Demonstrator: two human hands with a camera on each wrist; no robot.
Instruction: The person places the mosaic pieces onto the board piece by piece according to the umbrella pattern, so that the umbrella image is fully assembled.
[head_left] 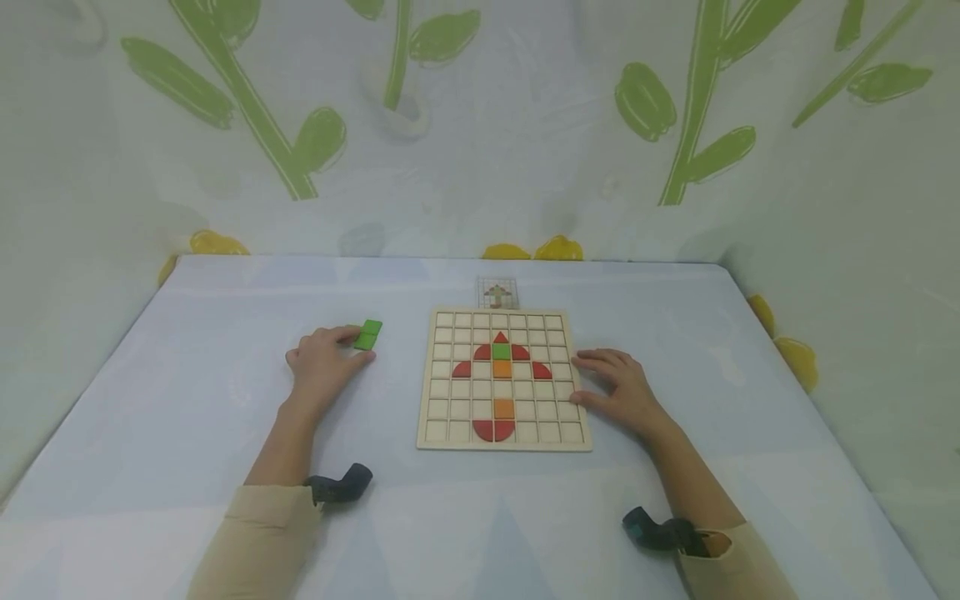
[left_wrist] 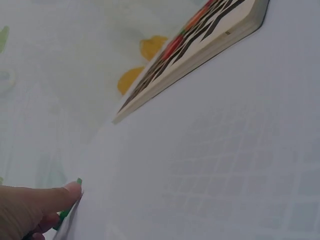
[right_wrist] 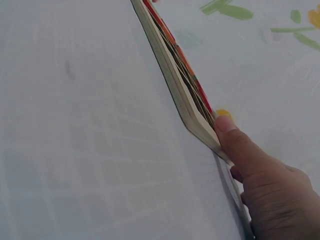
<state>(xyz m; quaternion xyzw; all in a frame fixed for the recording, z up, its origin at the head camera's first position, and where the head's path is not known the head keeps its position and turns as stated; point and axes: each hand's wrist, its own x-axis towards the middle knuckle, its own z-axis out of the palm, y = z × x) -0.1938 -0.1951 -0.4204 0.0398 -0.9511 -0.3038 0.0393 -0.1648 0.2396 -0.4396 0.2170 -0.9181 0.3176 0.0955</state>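
Two green square tiles [head_left: 366, 341] sit one against the other at the left of the table. My left hand [head_left: 322, 358] has its thumb and forefinger at them in a pinch; in the left wrist view the thumb [left_wrist: 55, 199] partly hides the green. A wooden grid board [head_left: 450, 442] lies in the middle, bearing red quarter-round pieces [head_left: 542, 371], a red triangle [head_left: 501, 338], a green square [head_left: 501, 352] and orange squares [head_left: 504, 408]. My right hand [head_left: 618, 387] touches the board's right edge with thumb and fingertips, its fingers loosely extended.
A small pattern card [head_left: 497, 292] lies at the board's far edge, showing a similar shape on a grid. The white-covered table [head_left: 225, 292] ends at a wall [head_left: 525, 125] with green leaf prints. Each wrist wears a black camera mount [head_left: 341, 483].
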